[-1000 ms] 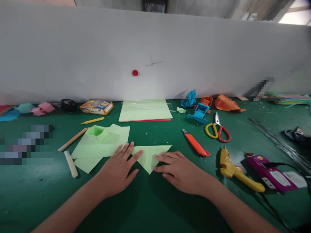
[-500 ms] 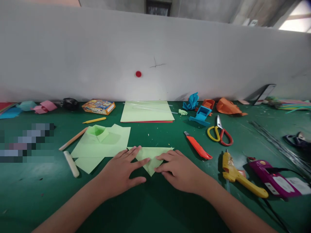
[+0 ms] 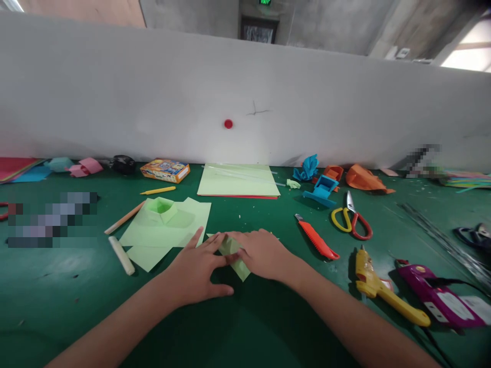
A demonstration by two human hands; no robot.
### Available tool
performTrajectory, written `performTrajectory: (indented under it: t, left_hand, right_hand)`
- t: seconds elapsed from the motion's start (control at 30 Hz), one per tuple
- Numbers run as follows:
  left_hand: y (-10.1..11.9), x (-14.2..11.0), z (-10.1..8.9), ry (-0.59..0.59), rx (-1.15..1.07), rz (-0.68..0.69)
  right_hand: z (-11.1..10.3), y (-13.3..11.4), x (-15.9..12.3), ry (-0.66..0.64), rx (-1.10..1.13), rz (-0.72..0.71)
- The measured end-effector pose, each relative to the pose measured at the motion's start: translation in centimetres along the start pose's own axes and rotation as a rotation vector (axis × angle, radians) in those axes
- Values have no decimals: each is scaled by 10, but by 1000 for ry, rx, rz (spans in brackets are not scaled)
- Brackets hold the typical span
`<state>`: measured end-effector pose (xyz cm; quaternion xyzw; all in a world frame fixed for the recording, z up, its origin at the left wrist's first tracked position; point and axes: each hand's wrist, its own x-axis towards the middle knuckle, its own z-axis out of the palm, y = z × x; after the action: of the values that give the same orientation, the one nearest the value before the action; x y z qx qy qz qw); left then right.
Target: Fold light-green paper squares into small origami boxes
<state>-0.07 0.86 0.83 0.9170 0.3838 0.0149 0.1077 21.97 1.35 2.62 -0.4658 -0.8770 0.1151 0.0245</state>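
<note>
folded pale green paper (image 3: 241, 269) on green table (image 3: 245, 327)

Pale partition (image 3: 153, 97); grey wall (image 3: 192, 20); lit exit sign (image 3: 264, 2)

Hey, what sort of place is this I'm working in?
Probably a craft workspace, perhaps in a shared building: the green table carries folded paper, scissors and a yellow glue gun, and a lit exit sign shows beyond the partition.

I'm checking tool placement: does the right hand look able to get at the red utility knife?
Likely yes: the red utility knife lies near the right hand, with nothing visible between them, though that hand is on the folded paper.
</note>
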Motion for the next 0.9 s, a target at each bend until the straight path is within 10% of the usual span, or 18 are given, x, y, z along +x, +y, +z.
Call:
performTrajectory:
  t: [0.43, 0.9]
  left_hand:
    - [0, 0, 0, -33, -28, -23]
    - [-3, -1, 2, -78, -4, -32]
  right_hand:
    - [6, -4, 2, 3, -98, 88]
    - [-11, 57, -63, -121, -138, 463]
